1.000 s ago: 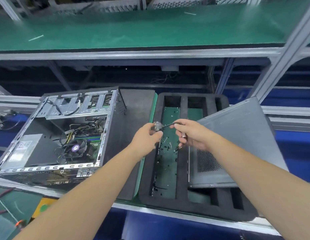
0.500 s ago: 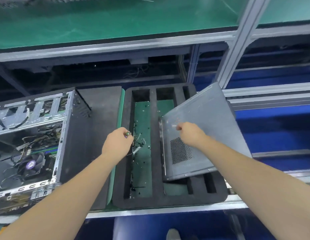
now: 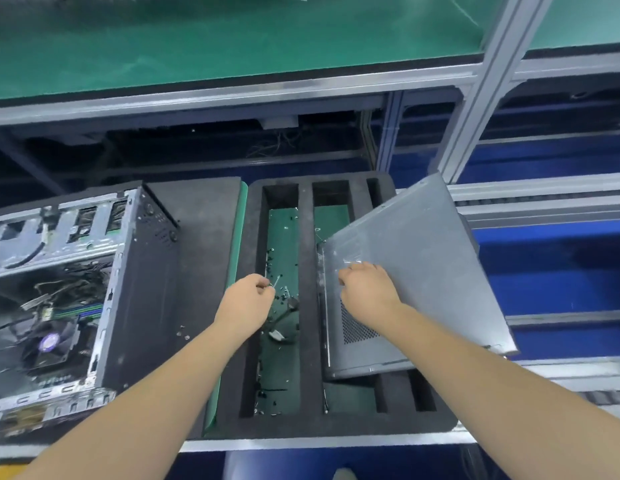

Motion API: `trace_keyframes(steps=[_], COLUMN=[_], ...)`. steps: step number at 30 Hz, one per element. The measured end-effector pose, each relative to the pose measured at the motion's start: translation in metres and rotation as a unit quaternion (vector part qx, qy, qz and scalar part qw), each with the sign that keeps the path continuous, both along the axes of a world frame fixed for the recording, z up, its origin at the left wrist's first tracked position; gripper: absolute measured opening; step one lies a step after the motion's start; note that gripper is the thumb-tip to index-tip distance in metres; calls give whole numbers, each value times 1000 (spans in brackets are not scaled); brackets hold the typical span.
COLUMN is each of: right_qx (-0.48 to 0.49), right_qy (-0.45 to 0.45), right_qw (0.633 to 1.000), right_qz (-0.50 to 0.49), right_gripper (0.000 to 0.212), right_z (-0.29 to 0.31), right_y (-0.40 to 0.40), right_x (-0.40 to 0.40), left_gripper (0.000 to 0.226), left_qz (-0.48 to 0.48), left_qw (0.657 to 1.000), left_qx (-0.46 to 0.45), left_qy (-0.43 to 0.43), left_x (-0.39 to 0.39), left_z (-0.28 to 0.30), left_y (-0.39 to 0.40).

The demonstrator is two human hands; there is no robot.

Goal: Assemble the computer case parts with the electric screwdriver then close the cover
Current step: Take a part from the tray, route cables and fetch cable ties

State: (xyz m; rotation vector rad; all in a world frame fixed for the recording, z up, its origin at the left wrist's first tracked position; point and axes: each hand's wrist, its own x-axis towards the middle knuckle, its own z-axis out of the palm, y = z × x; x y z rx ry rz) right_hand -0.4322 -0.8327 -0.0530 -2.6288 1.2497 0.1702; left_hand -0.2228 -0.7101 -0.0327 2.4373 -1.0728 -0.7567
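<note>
- Case (image 3: 76, 292): lies on its side at the left of the worktop (image 3: 319, 443), open face up. Fan (image 3: 49, 342), cables and drive bays show inside.
- Mat (image 3: 194, 237): dark sheet under and to the right of the case. Two small screws (image 3: 183, 332) lie on it near the case's right wall.
- Tray (image 3: 308, 424): black foam tray with long slots, just right of the mat. The green floor of its left slot carries scattered loose screws.
- Cover (image 3: 422, 271): grey metal panel with a perforated vent patch, resting tilted across the right part of the tray, its far right corner overhanging the tray edge.
- Left hand (image 3: 246, 303): over the left slot of the tray, fingers curled, thumb and forefinger pinching a small pale item; the blur hides what it is.
- A dark blurred object (image 3: 284, 323) sits in the slot just below and right of the left hand; its identity cannot be told.
- Right hand (image 3: 367, 289): on the cover's near-left area, knuckles up, fingers curled down onto the panel surface close to its left edge. Whether it grips the edge or merely presses cannot be told.
- Screwdriver: cannot be picked out in this view.
- Shelf (image 3: 232, 39): green-topped, on an aluminium frame, behind and above the worktop.
</note>
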Motion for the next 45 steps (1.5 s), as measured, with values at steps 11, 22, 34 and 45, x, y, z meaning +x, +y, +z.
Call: trace_keyframes(steps=[11,22,34,45], right_qx=[96,-13,74,63], right_qy=[-282,-170,-232,-252], right_qw=[946,983,949,942], right_qz=[127,67,-200,-211], right_gripper=[15,25,48,48], right_z=[120,117,83,76], right_y=[108,160,170,169], right_x=[230,332,338,337], left_gripper=[20,16,11,7], left_qz=[139,176,187,192], left_qw=[954,969,837,871], left_qx=[-264,-126,-131,-163], left_qy=[-18,120,497,422], left_x=[114,288,260,246], left_z=[134,111,70,67], left_y=[106,202,136,122])
